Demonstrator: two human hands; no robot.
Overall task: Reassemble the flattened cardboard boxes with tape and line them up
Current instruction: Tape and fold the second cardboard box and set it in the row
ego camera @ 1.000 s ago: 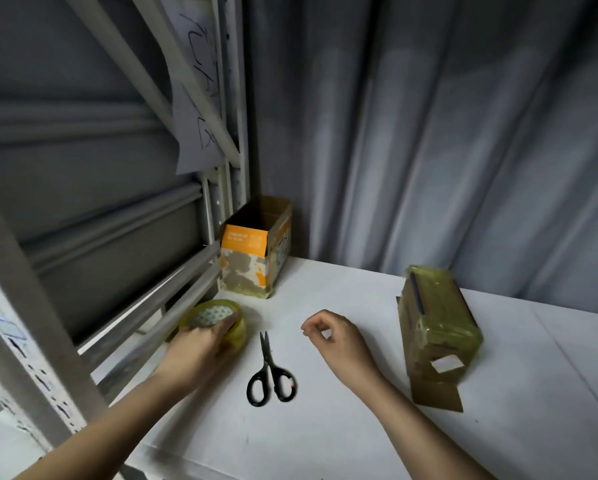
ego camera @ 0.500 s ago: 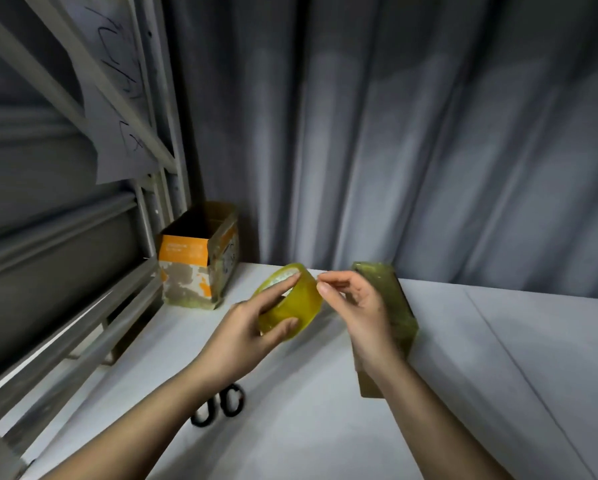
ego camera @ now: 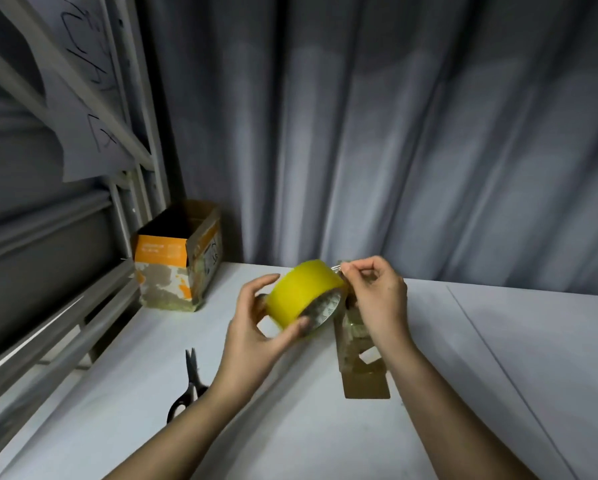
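Tape roll (ego camera: 302, 295) between both hands, aloft

Dim, cool-toned indoor lighting. Light falls from above and slightly behind the viewer, so the white bench (ego camera: 498, 358) reads pale grey-blue with soft, diffuse shadows beneath the forearms. The yellow tape roll (ego camera: 304, 292) is the brightest, most saturated area. No strong glare. Wide-angle distortion bows the metal rack (ego camera: 65, 323) and curtain (ego camera: 394, 133) folds toward the edges. Fine detail is soft throughout, with mild smearing.
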